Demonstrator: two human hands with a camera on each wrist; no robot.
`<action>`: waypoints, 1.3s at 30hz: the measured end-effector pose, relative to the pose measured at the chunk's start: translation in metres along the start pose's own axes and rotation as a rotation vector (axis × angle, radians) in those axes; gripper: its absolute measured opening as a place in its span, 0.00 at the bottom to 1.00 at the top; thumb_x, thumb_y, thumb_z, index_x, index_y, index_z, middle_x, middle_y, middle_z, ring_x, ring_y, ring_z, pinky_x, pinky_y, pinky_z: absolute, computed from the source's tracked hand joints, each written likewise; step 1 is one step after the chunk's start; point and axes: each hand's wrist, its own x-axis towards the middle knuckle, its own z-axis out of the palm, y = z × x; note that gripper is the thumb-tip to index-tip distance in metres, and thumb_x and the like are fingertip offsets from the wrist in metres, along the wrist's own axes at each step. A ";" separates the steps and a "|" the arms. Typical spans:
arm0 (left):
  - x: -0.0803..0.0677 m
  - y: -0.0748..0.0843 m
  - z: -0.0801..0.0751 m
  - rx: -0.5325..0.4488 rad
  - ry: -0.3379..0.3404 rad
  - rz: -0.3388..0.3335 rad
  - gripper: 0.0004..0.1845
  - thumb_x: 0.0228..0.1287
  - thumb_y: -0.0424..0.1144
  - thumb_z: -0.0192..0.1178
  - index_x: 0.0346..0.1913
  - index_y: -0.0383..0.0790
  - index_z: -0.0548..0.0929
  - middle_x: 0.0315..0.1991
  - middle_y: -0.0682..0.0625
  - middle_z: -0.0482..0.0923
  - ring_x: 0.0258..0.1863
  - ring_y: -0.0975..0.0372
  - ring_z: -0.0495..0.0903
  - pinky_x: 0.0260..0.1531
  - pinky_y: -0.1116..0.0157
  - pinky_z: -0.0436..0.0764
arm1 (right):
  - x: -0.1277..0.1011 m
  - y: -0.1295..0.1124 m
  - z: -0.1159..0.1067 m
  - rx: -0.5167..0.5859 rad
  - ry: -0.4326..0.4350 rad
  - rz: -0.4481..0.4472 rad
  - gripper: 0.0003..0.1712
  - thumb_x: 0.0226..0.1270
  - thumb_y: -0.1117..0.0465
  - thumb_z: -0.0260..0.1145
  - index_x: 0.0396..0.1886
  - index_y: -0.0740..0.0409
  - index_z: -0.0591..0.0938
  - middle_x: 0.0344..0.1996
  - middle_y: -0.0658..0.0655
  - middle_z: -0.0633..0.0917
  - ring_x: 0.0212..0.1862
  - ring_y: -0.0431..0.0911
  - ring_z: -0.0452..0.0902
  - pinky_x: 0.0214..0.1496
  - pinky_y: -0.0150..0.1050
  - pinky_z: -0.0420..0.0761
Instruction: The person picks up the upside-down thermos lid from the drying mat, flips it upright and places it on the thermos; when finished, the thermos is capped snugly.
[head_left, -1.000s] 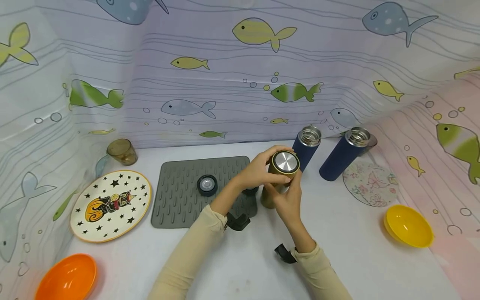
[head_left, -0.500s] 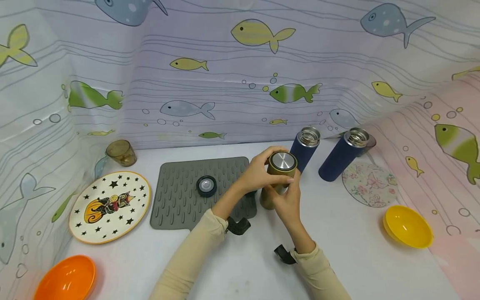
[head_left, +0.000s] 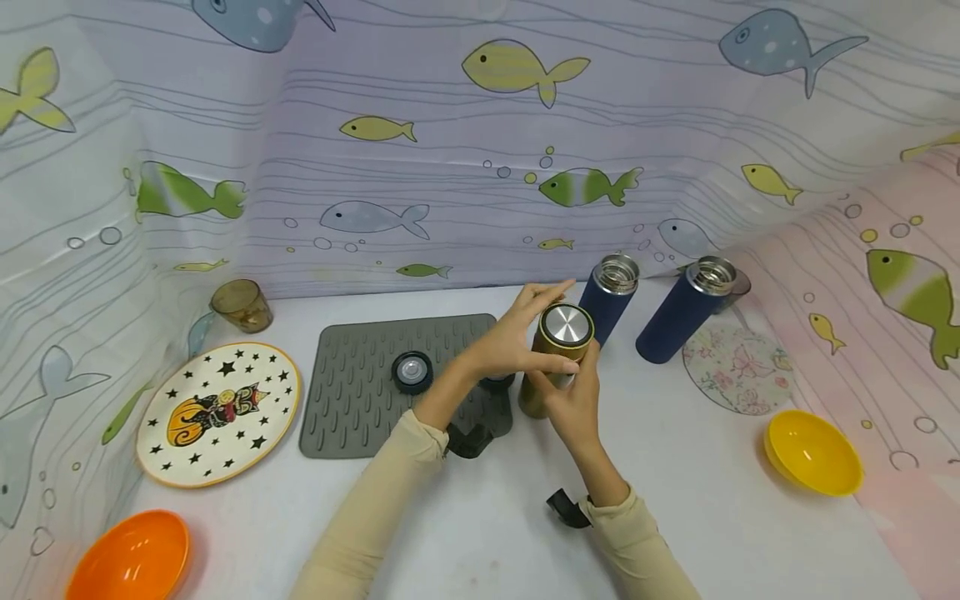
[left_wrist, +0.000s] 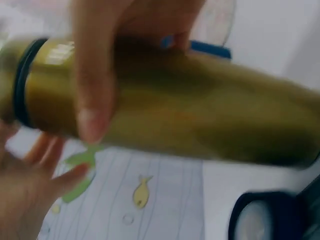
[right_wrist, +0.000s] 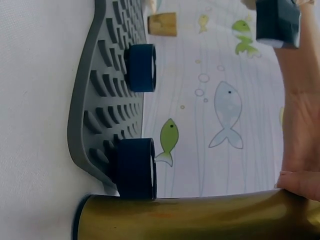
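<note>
A gold thermos flask (head_left: 534,400) stands upright right of the grey drying mat, capped with a gold lid with a silver disc on top (head_left: 567,325). My right hand (head_left: 577,408) grips the flask just below the lid; in the left wrist view its thumb lies across the gold body (left_wrist: 200,110). Around the lid's left side, my left hand (head_left: 513,337) has its fingers straightened away, thumb close to the lid's front. Behind the flask stands an open navy bottle (head_left: 609,296), with another navy bottle (head_left: 678,321) farther right.
The grey mat (head_left: 352,408) carries two dark round lids, one mid-mat (head_left: 412,372) and one at its right edge (head_left: 498,382). Left are a brown cup (head_left: 242,306), cat plate (head_left: 172,400) and orange bowl (head_left: 135,558). Right are a floral plate (head_left: 738,371) and yellow bowl (head_left: 813,452).
My left hand's fingers have straightened and lifted off the lid they were curled around. The right hand keeps its grip on the flask, which stays in place.
</note>
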 end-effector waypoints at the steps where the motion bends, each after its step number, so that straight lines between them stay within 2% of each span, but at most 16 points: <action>1: -0.001 -0.001 0.003 0.030 0.041 -0.004 0.51 0.51 0.42 0.76 0.77 0.45 0.59 0.64 0.44 0.63 0.66 0.57 0.65 0.69 0.47 0.65 | 0.000 0.000 0.000 -0.002 0.001 0.002 0.40 0.53 0.76 0.73 0.63 0.73 0.64 0.54 0.72 0.76 0.53 0.52 0.71 0.56 0.45 0.68; 4: -0.003 -0.004 0.010 -0.011 0.110 0.010 0.47 0.51 0.41 0.77 0.73 0.42 0.63 0.63 0.43 0.69 0.64 0.56 0.70 0.67 0.54 0.70 | 0.000 0.000 0.000 -0.015 0.003 -0.007 0.39 0.52 0.77 0.72 0.62 0.74 0.64 0.52 0.73 0.76 0.47 0.51 0.69 0.50 0.45 0.68; 6: -0.003 -0.008 0.010 -0.110 0.093 0.051 0.41 0.54 0.36 0.72 0.71 0.37 0.65 0.66 0.40 0.69 0.65 0.54 0.71 0.68 0.56 0.70 | 0.000 0.000 0.000 -0.020 0.000 -0.013 0.38 0.53 0.77 0.72 0.62 0.75 0.64 0.52 0.73 0.76 0.46 0.52 0.68 0.48 0.45 0.66; 9: -0.005 -0.012 0.008 -0.233 0.037 0.062 0.43 0.52 0.29 0.68 0.73 0.35 0.61 0.70 0.38 0.64 0.69 0.53 0.67 0.71 0.55 0.65 | 0.000 0.000 0.000 -0.016 -0.005 -0.009 0.40 0.53 0.76 0.72 0.64 0.73 0.63 0.54 0.72 0.76 0.50 0.52 0.70 0.53 0.43 0.66; 13: -0.004 -0.011 0.010 -0.169 0.065 0.008 0.46 0.52 0.36 0.74 0.74 0.42 0.62 0.69 0.44 0.65 0.66 0.59 0.69 0.68 0.57 0.68 | 0.000 0.000 0.000 -0.007 0.001 -0.015 0.40 0.53 0.77 0.73 0.64 0.74 0.64 0.55 0.73 0.75 0.52 0.54 0.71 0.55 0.45 0.68; 15: -0.003 -0.011 0.010 -0.198 0.072 0.010 0.43 0.53 0.36 0.73 0.72 0.41 0.64 0.67 0.44 0.67 0.63 0.57 0.72 0.65 0.56 0.71 | 0.001 0.000 0.000 -0.005 0.001 -0.013 0.40 0.53 0.76 0.73 0.64 0.74 0.64 0.55 0.73 0.75 0.51 0.54 0.70 0.55 0.45 0.68; 17: -0.002 -0.012 0.008 -0.260 0.045 0.038 0.38 0.57 0.36 0.68 0.71 0.36 0.65 0.68 0.40 0.67 0.63 0.52 0.72 0.67 0.53 0.69 | 0.001 0.000 0.000 0.001 -0.004 -0.008 0.40 0.53 0.75 0.73 0.64 0.73 0.63 0.55 0.73 0.75 0.51 0.54 0.70 0.54 0.46 0.68; 20: -0.003 -0.010 0.007 -0.285 0.010 0.048 0.43 0.55 0.37 0.66 0.74 0.34 0.61 0.71 0.39 0.62 0.70 0.51 0.65 0.72 0.49 0.61 | 0.001 0.000 0.000 0.011 -0.006 0.002 0.42 0.54 0.75 0.73 0.66 0.72 0.62 0.58 0.72 0.74 0.57 0.54 0.71 0.60 0.47 0.68; 22: -0.003 -0.008 0.011 -0.193 0.048 0.035 0.45 0.54 0.42 0.69 0.74 0.38 0.61 0.71 0.43 0.63 0.69 0.55 0.65 0.71 0.52 0.62 | 0.001 0.000 0.000 0.012 -0.002 -0.003 0.41 0.53 0.76 0.73 0.66 0.73 0.62 0.58 0.73 0.73 0.57 0.55 0.71 0.60 0.48 0.68; 24: -0.003 -0.006 0.016 -0.141 0.102 0.015 0.45 0.52 0.42 0.74 0.72 0.40 0.63 0.69 0.46 0.66 0.67 0.58 0.68 0.68 0.56 0.68 | 0.001 -0.001 0.000 0.004 0.001 -0.004 0.40 0.53 0.78 0.72 0.65 0.75 0.63 0.57 0.74 0.74 0.54 0.54 0.70 0.56 0.48 0.68; 27: -0.001 -0.009 0.017 -0.189 0.108 0.048 0.39 0.53 0.37 0.70 0.69 0.37 0.66 0.67 0.42 0.69 0.63 0.55 0.72 0.62 0.60 0.73 | 0.000 -0.002 0.000 0.007 -0.008 0.015 0.40 0.52 0.78 0.71 0.65 0.74 0.63 0.56 0.73 0.74 0.51 0.51 0.69 0.53 0.44 0.67; 29: -0.002 -0.009 0.015 -0.257 0.072 0.054 0.43 0.54 0.43 0.70 0.71 0.36 0.63 0.69 0.40 0.65 0.66 0.53 0.69 0.66 0.57 0.69 | 0.000 -0.003 0.000 0.012 -0.016 0.038 0.41 0.53 0.76 0.72 0.65 0.73 0.63 0.57 0.73 0.74 0.54 0.52 0.70 0.57 0.46 0.68; 33: -0.003 -0.007 0.018 -0.195 0.107 0.012 0.48 0.51 0.48 0.74 0.72 0.40 0.62 0.70 0.42 0.63 0.67 0.56 0.67 0.68 0.56 0.66 | -0.001 -0.002 -0.001 0.014 -0.007 0.037 0.39 0.53 0.78 0.70 0.64 0.74 0.64 0.55 0.73 0.74 0.53 0.53 0.70 0.58 0.46 0.69; 35: -0.003 -0.007 0.019 -0.218 0.126 0.008 0.44 0.52 0.42 0.73 0.71 0.39 0.63 0.69 0.41 0.66 0.65 0.54 0.70 0.67 0.54 0.68 | -0.001 -0.002 0.000 0.007 0.002 0.025 0.39 0.53 0.78 0.71 0.63 0.74 0.64 0.54 0.73 0.74 0.51 0.52 0.70 0.55 0.43 0.68; 36: -0.003 -0.008 0.019 -0.232 0.122 0.015 0.40 0.54 0.36 0.69 0.70 0.37 0.63 0.69 0.41 0.66 0.66 0.54 0.69 0.68 0.53 0.67 | -0.001 -0.002 0.000 0.003 0.006 0.023 0.39 0.52 0.78 0.71 0.63 0.74 0.64 0.54 0.73 0.75 0.49 0.51 0.69 0.52 0.42 0.67; 39: -0.004 -0.009 0.018 -0.285 0.089 0.041 0.42 0.52 0.36 0.63 0.73 0.34 0.60 0.74 0.39 0.58 0.72 0.51 0.61 0.72 0.47 0.59 | -0.001 -0.002 0.000 0.003 0.006 0.032 0.40 0.53 0.76 0.72 0.65 0.72 0.63 0.56 0.72 0.75 0.52 0.51 0.69 0.54 0.42 0.66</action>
